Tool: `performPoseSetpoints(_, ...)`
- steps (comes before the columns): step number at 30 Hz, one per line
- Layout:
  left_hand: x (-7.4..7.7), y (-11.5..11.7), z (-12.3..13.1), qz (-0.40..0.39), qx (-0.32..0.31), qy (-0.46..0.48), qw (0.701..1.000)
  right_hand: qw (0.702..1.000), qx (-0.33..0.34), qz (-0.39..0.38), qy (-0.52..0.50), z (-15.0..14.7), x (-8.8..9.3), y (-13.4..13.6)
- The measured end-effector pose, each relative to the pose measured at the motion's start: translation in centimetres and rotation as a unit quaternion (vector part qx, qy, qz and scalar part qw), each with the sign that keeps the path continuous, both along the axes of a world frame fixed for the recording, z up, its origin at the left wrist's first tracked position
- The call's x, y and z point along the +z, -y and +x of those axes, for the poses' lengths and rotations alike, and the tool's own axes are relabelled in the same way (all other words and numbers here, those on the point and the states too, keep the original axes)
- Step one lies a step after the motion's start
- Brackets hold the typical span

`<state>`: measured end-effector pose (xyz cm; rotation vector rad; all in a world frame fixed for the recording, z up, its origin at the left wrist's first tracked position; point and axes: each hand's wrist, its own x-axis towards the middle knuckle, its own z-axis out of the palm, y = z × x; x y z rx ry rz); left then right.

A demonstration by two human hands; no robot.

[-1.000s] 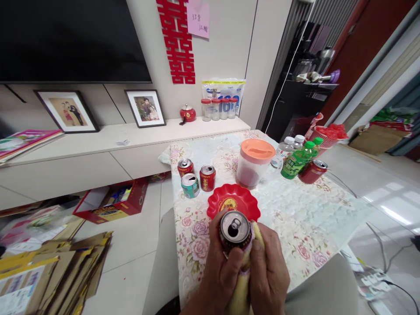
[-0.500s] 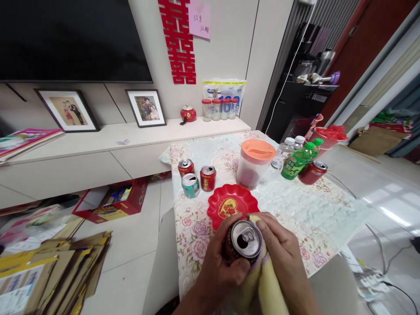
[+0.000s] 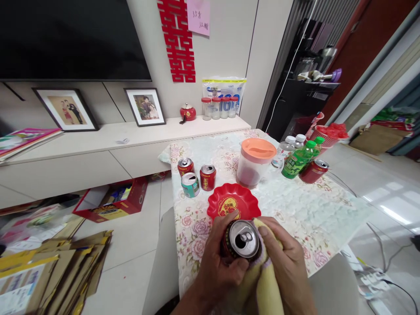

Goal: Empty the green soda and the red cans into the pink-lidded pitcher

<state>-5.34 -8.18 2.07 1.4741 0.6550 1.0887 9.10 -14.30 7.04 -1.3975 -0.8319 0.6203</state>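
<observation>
An opened drink can (image 3: 243,239), dark red with a silver top, is gripped by my left hand (image 3: 219,258), thumb and fingers curled round its side. My right hand (image 3: 286,258) holds a pale yellow cloth (image 3: 268,284) with a purple edge, pressed against the can's right side. Just beyond my hands lies a red scalloped plate (image 3: 251,199) with a gold print, its near rim partly hidden by them. Two red cans, one nearer (image 3: 208,177) and one farther (image 3: 185,166), stand beside a short teal can (image 3: 190,185) at the table's left edge.
A clear tub (image 3: 248,170) with an orange lid stands behind the plate. Green bottles (image 3: 297,162), clear bottles and another red can (image 3: 314,171) stand to the right. A flowered tablecloth (image 3: 200,236) covers the table. Flattened cardboard (image 3: 75,271) lies on the floor at left.
My right hand and the cloth have shifted slightly along the can's side. The can has turned and moved a little left in my left hand, showing more of the plate.
</observation>
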Motion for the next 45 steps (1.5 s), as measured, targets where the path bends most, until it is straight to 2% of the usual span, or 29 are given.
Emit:
performPoseSetpoints(2,-0.1,-0.1,0.1,0.001,-0.007,-0.016,1.000,0.996,0.009,0.023,0.083,0.7,1.0,0.2)
performPoseSetpoints(6,-0.2,-0.1,0.3,0.040,-0.038,-0.008,0.998,0.962,0.093,0.021,0.254,2.5,2.9,0.1)
performPoseSetpoints(11,-0.1,0.3,0.5,0.092,-0.035,-0.012,0.995,0.925,0.171,-0.005,0.340,3.7,4.1,-0.1)
performPoseSetpoints(13,-0.1,0.3,0.6,0.111,-0.014,-0.011,0.994,0.916,0.174,0.000,0.362,3.6,4.3,0.0)
performPoseSetpoints(18,-0.2,0.3,0.8,0.140,0.033,-0.009,0.990,0.907,0.107,0.037,0.405,2.9,4.0,0.5)
performPoseSetpoints(23,-0.2,0.5,0.7,0.098,0.066,0.004,0.993,0.938,0.085,0.029,0.335,2.1,3.0,0.8)
performPoseSetpoints(28,0.2,0.8,0.6,-0.031,0.007,0.083,0.996,0.990,0.032,0.030,0.136,0.7,0.6,0.1)
performPoseSetpoints(30,0.3,1.0,0.6,-0.063,-0.009,0.099,0.993,0.999,0.017,0.004,0.046,0.2,-0.5,-0.3)
performPoseSetpoints(32,0.2,1.1,0.6,-0.072,-0.013,0.095,0.993,1.000,0.017,-0.018,-0.001,-0.2,-1.5,-0.7)
performPoseSetpoints(34,-0.3,1.2,0.7,-0.068,0.004,0.093,0.993,0.999,0.020,-0.029,-0.010,-0.5,-2.4,-0.9)
performPoseSetpoints(38,-0.9,1.2,0.9,-0.062,0.094,0.107,0.988,0.999,0.014,-0.035,-0.005,-1.2,-3.8,-1.0)
performPoseSetpoints(45,0.4,0.3,0.4,-0.045,0.069,0.076,0.994,0.998,-0.042,-0.004,0.048,-2.6,-4.7,-0.1)
